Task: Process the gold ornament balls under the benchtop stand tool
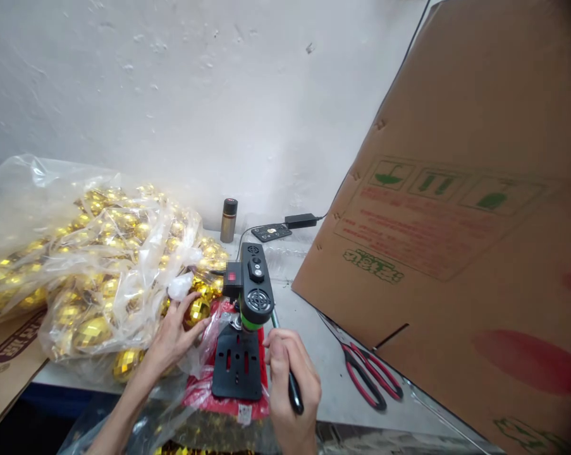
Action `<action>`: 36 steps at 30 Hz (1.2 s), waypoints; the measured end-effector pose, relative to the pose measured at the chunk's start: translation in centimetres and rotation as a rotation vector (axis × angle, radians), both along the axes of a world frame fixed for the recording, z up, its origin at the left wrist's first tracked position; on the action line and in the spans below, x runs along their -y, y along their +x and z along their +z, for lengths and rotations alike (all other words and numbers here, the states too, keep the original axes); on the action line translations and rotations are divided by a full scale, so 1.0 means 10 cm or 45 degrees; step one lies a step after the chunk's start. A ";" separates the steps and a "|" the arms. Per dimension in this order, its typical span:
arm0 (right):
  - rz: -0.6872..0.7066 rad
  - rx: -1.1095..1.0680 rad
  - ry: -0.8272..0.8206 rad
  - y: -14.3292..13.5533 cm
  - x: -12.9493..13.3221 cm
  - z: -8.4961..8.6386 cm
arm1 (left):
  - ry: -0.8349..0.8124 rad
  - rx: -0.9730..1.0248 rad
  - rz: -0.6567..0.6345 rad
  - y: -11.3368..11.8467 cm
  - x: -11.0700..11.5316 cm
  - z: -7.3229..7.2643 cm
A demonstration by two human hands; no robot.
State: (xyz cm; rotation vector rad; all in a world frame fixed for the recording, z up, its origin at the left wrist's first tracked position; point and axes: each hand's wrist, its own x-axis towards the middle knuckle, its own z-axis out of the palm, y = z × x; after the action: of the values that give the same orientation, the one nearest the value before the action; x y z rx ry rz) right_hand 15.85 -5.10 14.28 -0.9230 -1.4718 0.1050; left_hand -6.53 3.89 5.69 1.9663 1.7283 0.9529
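My left hand (178, 328) is curled around a shiny gold faceted ball (197, 311) beside the plastic bag of gold balls (109, 278). My right hand (293, 385) is closed around the black handle (295, 392) of a thin metal tool, whose shaft points up beside a black device. That black device (257, 278) has round vents and a green ring beneath its head, and stands between my hands. Its flat black slotted base plate (238, 366) lies over red plastic (200, 392).
A large cardboard box (456, 189) leans at the right, with red-handled scissors (370, 376) near its lower edge. A bottle (229, 220), a dark flat panel (272, 232) and a black adapter (300, 220) with cable sit by the wall. More cardboard (5, 366) is at lower left.
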 end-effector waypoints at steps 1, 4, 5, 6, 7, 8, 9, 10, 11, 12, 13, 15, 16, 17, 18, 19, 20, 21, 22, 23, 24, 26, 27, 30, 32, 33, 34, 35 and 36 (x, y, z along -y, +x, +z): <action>-0.002 -0.020 -0.007 0.00 -0.01 0.03 | 0.013 0.097 -0.042 0.02 0.10 0.00; -0.002 -0.054 -0.012 -0.01 -0.04 0.13 | -0.067 0.290 -0.137 0.18 0.35 -0.08; -0.002 -0.053 -0.008 -0.01 -0.05 0.16 | -0.103 0.322 -0.149 0.26 0.40 -0.13; -0.001 -0.047 -0.008 0.00 -0.05 0.18 | -0.129 0.342 -0.154 0.33 0.44 -0.19; -0.002 -0.038 -0.007 0.00 -0.06 0.19 | -0.143 0.353 -0.160 0.40 0.46 -0.26; -0.002 -0.028 -0.009 0.01 -0.06 0.19 | -0.146 0.352 -0.169 0.47 0.47 -0.33; -0.002 -0.018 -0.012 0.01 -0.06 0.19 | -0.137 0.342 -0.181 0.52 0.47 -0.40; -0.002 -0.011 -0.015 0.02 -0.06 0.19 | -0.116 0.324 -0.194 0.55 0.47 -0.47; 0.000 -0.005 -0.016 0.02 -0.05 0.19 | -0.088 0.302 -0.207 0.58 0.46 -0.53; 0.000 -0.002 -0.018 0.02 -0.05 0.18 | -0.055 0.280 -0.220 0.59 0.45 -0.57; 0.000 -0.002 -0.019 0.02 -0.04 0.17 | -0.023 0.261 -0.234 0.60 0.44 -0.61; -0.002 -0.004 -0.019 0.02 -0.04 0.17 | 0.040 0.239 -0.272 0.61 0.42 -0.64; -0.003 -0.005 -0.018 0.01 -0.03 0.16 | 0.068 0.234 -0.292 0.62 0.41 -0.63; -0.004 -0.005 -0.021 0.01 -0.03 0.16 | 0.094 0.233 -0.308 0.62 0.40 -0.62; -0.004 -0.006 -0.025 0.01 -0.02 0.16 | 0.116 0.235 -0.317 0.63 0.40 -0.60; -0.002 -0.005 -0.030 0.02 -0.02 0.16 | 0.134 0.240 -0.321 0.64 0.40 -0.59; 0.002 -0.002 -0.036 0.02 -0.01 0.16 | 0.150 0.247 -0.325 0.65 0.40 -0.57; 0.005 0.000 -0.041 0.02 -0.01 0.16 | 0.164 0.254 -0.331 0.66 0.40 -0.57; 0.009 0.003 -0.043 0.02 -0.01 0.16 | 0.179 0.257 -0.342 0.67 0.41 -0.57; 0.011 0.006 -0.043 0.03 0.00 0.16 | 0.194 0.255 -0.352 0.67 0.43 -0.57; 0.012 0.009 -0.041 0.03 0.00 0.16 | 0.210 0.247 -0.363 0.67 0.44 -0.58; 0.008 0.013 -0.039 0.03 0.00 0.15 | 0.242 0.222 -0.385 0.67 0.47 -0.61; 0.006 0.015 -0.039 0.03 0.00 0.15 | 0.252 0.212 -0.390 0.67 0.48 -0.63; 0.004 0.011 -0.042 0.03 0.01 0.13 | 0.245 0.215 -0.366 0.68 0.48 -0.68; 0.004 0.005 -0.043 0.02 0.01 0.13 | 0.202 0.244 -0.318 0.69 0.45 -0.70; 0.003 0.002 -0.042 0.02 0.01 0.13 | 0.167 0.261 -0.290 0.69 0.43 -0.71; 0.002 0.000 -0.042 0.02 0.01 0.13 | 0.123 0.278 -0.264 0.68 0.40 -0.71; 0.000 -0.003 -0.042 0.01 0.00 0.14 | 0.073 0.296 -0.242 0.67 0.37 -0.71; -0.001 -0.006 -0.039 0.01 0.00 0.15 | 0.018 0.313 -0.226 0.64 0.35 -0.70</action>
State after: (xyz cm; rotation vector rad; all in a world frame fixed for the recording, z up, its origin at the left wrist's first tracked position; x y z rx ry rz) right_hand 15.98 -5.13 15.75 -0.9471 -1.4692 0.1293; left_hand -0.08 0.40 -1.33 1.8838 1.3934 1.0933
